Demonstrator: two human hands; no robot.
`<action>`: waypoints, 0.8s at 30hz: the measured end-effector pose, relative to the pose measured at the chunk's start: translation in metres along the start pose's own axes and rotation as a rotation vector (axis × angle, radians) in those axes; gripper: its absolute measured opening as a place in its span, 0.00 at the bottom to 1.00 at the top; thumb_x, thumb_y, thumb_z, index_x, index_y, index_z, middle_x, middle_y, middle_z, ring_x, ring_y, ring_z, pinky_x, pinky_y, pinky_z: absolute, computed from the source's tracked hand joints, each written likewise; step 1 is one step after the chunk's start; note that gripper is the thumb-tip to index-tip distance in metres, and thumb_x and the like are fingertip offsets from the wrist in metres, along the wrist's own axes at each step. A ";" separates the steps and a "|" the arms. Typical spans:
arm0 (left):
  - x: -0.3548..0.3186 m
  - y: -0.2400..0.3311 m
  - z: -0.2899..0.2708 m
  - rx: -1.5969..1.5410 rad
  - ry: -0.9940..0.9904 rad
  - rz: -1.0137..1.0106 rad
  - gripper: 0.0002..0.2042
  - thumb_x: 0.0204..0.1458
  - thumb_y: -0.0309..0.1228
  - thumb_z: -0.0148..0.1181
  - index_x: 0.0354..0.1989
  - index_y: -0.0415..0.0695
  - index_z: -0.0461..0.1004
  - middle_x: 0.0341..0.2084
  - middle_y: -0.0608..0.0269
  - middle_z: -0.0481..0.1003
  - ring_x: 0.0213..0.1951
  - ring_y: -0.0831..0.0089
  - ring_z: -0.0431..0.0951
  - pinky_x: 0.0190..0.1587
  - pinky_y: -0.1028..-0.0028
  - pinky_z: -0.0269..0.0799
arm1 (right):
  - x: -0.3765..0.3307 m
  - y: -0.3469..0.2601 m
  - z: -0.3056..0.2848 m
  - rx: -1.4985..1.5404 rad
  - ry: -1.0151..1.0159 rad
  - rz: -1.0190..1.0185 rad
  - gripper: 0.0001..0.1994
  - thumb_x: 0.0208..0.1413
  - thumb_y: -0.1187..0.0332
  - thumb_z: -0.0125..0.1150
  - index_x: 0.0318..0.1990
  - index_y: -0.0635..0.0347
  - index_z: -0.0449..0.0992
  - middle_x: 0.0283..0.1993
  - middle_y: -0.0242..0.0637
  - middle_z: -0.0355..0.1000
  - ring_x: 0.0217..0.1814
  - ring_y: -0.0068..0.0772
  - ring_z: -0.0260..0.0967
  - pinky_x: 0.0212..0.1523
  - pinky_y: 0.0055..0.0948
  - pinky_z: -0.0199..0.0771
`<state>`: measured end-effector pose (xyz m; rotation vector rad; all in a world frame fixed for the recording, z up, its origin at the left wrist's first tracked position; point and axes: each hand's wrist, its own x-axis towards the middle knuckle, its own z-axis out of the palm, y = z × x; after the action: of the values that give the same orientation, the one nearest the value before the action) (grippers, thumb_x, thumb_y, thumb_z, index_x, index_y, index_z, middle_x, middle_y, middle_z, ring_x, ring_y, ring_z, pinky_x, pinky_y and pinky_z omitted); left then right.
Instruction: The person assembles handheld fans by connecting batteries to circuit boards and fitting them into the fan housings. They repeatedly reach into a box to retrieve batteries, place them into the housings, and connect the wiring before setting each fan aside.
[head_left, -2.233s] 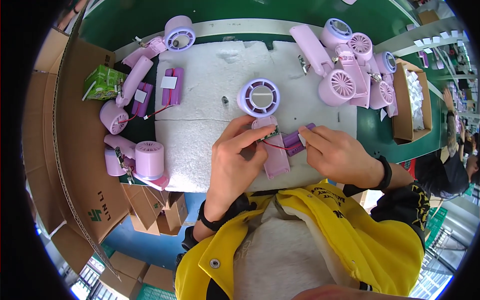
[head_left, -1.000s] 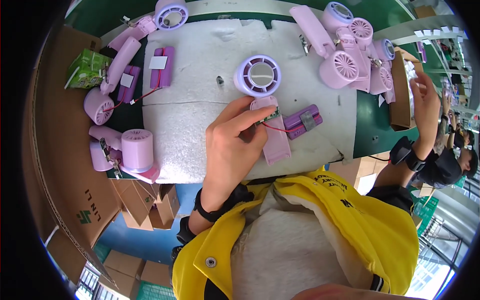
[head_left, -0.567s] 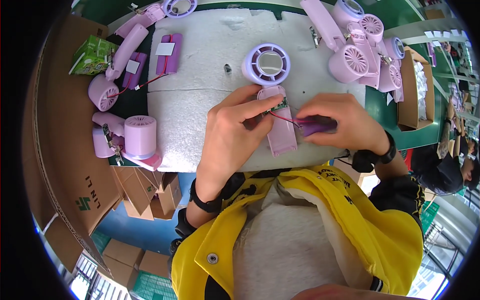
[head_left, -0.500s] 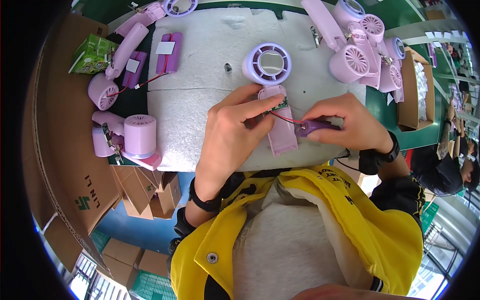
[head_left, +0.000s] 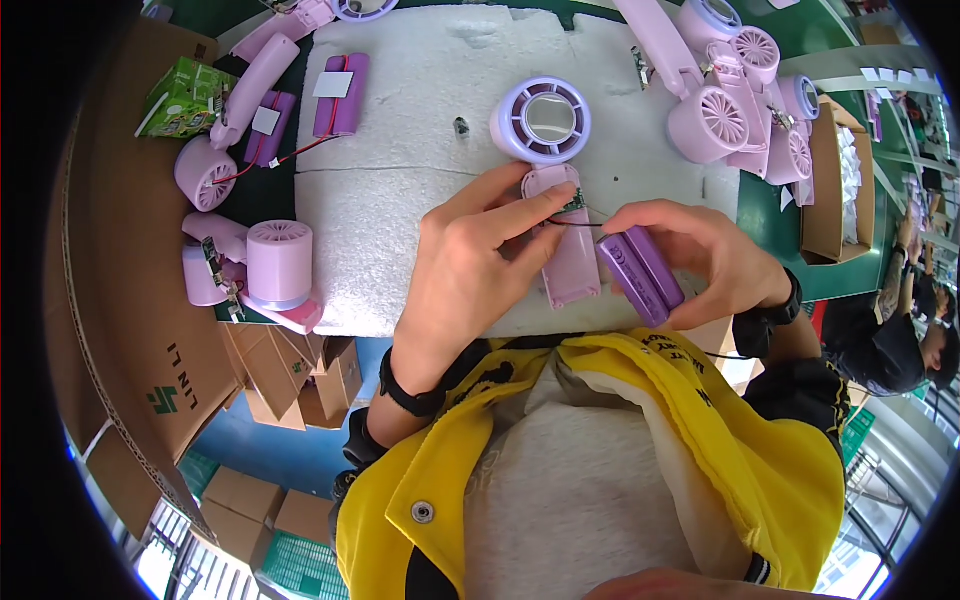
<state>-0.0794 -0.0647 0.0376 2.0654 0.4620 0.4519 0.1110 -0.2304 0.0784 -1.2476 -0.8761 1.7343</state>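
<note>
A pink handheld fan with its handle shell (head_left: 572, 265) opened lies on the white foam board, its round lavender head (head_left: 541, 121) pointing away from me. My left hand (head_left: 468, 245) is closed over the upper handle, thumb and index finger at a small green circuit board (head_left: 573, 198). In my right hand (head_left: 728, 262) is a purple two-cell battery pack (head_left: 642, 275), held tilted just right of the handle. A thin dark wire runs from the pack toward the circuit board; its end is hidden by my left fingers.
More pink fan parts (head_left: 708, 124) pile up at the right, beside a cardboard box (head_left: 823, 225) of white pieces. Other fan bodies (head_left: 279, 262) and purple battery packs (head_left: 342, 95) lie at the left, near a green packet (head_left: 187, 98). A large carton (head_left: 130, 290) walls the left side.
My right hand has turned the battery pack, so its long side now faces up and both cells show. My left hand stays at the circuit board.
</note>
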 end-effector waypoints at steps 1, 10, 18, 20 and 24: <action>0.000 0.000 0.001 0.006 0.005 0.009 0.19 0.41 0.20 0.69 0.45 0.46 0.83 0.44 0.51 0.79 0.34 0.64 0.83 0.36 0.72 0.78 | 0.002 0.000 -0.003 -0.297 0.017 -0.109 0.41 0.40 0.74 0.74 0.66 0.59 0.62 0.58 0.43 0.66 0.58 0.38 0.68 0.56 0.33 0.71; -0.002 0.001 0.000 0.029 -0.007 0.045 0.19 0.43 0.19 0.68 0.47 0.45 0.82 0.47 0.47 0.78 0.36 0.58 0.83 0.38 0.71 0.78 | 0.012 0.009 0.013 -0.675 0.188 -0.243 0.38 0.33 0.67 0.80 0.57 0.58 0.70 0.54 0.40 0.69 0.53 0.39 0.68 0.55 0.33 0.68; 0.000 -0.001 -0.002 0.004 -0.028 0.083 0.19 0.44 0.19 0.67 0.48 0.45 0.81 0.46 0.46 0.77 0.36 0.56 0.83 0.37 0.69 0.78 | 0.024 0.024 0.027 -0.729 0.313 -0.364 0.34 0.34 0.69 0.80 0.53 0.60 0.71 0.56 0.42 0.69 0.55 0.42 0.68 0.55 0.38 0.69; 0.000 0.000 -0.004 0.002 -0.032 0.087 0.19 0.44 0.19 0.67 0.48 0.45 0.81 0.46 0.46 0.77 0.36 0.56 0.83 0.37 0.69 0.78 | 0.025 0.025 0.030 -0.800 0.319 -0.388 0.34 0.34 0.69 0.80 0.54 0.61 0.71 0.57 0.43 0.69 0.54 0.43 0.68 0.56 0.39 0.69; 0.002 0.002 -0.006 0.034 -0.072 0.075 0.19 0.45 0.19 0.67 0.48 0.46 0.81 0.46 0.45 0.77 0.35 0.55 0.82 0.37 0.68 0.78 | 0.023 0.027 0.035 -0.975 0.331 -0.440 0.34 0.35 0.71 0.79 0.54 0.64 0.71 0.59 0.46 0.66 0.54 0.46 0.67 0.56 0.41 0.71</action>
<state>-0.0802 -0.0601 0.0429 2.1298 0.3528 0.4152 0.0672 -0.2244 0.0555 -1.6914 -1.7184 0.6852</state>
